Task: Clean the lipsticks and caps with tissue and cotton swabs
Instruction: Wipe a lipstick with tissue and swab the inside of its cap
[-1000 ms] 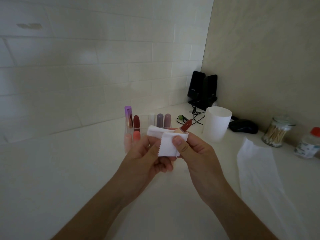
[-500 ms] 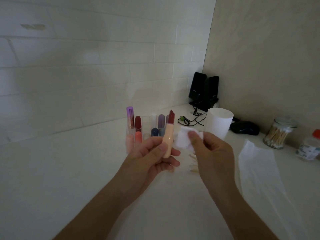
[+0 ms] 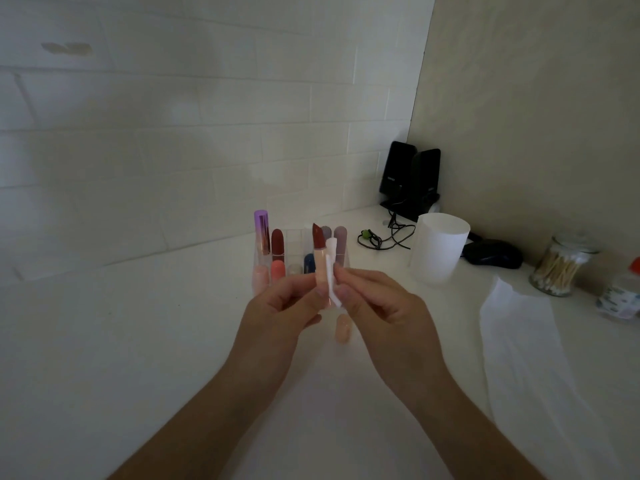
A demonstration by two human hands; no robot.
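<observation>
My left hand [image 3: 282, 311] holds an open lipstick [image 3: 319, 252] upright; its tube is peach and its bullet dark red. My right hand [image 3: 379, 308] pinches a folded white tissue [image 3: 331, 271] edge-on against the tube's right side. The peach cap [image 3: 343, 328] lies on the white counter just below my hands. Behind them stands a clear organizer [image 3: 298, 263] with several lipsticks, among them a tall purple one [image 3: 262, 232]. A glass jar of cotton swabs [image 3: 559, 268] sits at the far right.
A white roll of tissue [image 3: 438, 252] stands to the right of the organizer, with a tissue strip [image 3: 530, 341] running toward me. Two black speakers [image 3: 410, 178] with cables [image 3: 388, 235], a dark mouse [image 3: 493, 256] and a small red-capped bottle [image 3: 621, 296] fill the corner.
The tissue was wrapped around the lipstick, then pulled off to the right. Now my right hand has brought it back, folded narrow, against the upright tube. The cap on the counter has come into view.
</observation>
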